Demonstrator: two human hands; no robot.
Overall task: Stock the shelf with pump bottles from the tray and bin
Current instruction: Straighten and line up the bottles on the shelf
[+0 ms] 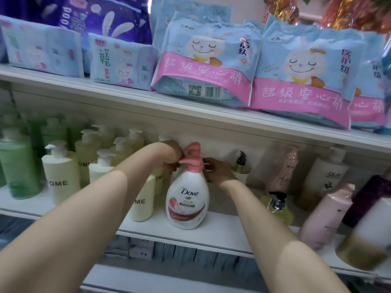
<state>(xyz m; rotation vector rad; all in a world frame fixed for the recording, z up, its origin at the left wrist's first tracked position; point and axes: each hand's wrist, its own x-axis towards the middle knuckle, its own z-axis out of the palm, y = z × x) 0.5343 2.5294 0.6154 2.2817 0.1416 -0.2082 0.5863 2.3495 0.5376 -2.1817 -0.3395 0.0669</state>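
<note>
A white Dove pump bottle (187,199) with a pink pump stands upright near the front of the white shelf (222,231). Behind it the pink pump of a second bottle (192,147) shows. My left hand (171,154) reaches in from the left and its fingers pinch the spout of the front pump. My right hand (214,170) curls against the right side of the bottle's pink neck. The bodies of the rear bottle and parts of both hands are hidden.
Pale yellow and green pump bottles (61,172) fill the shelf's left. To the right stand amber bottles with black pumps (277,210), pink bottles (321,216) and an Olay bottle (325,176). Blue and pink tissue packs (207,66) sit on the shelf above.
</note>
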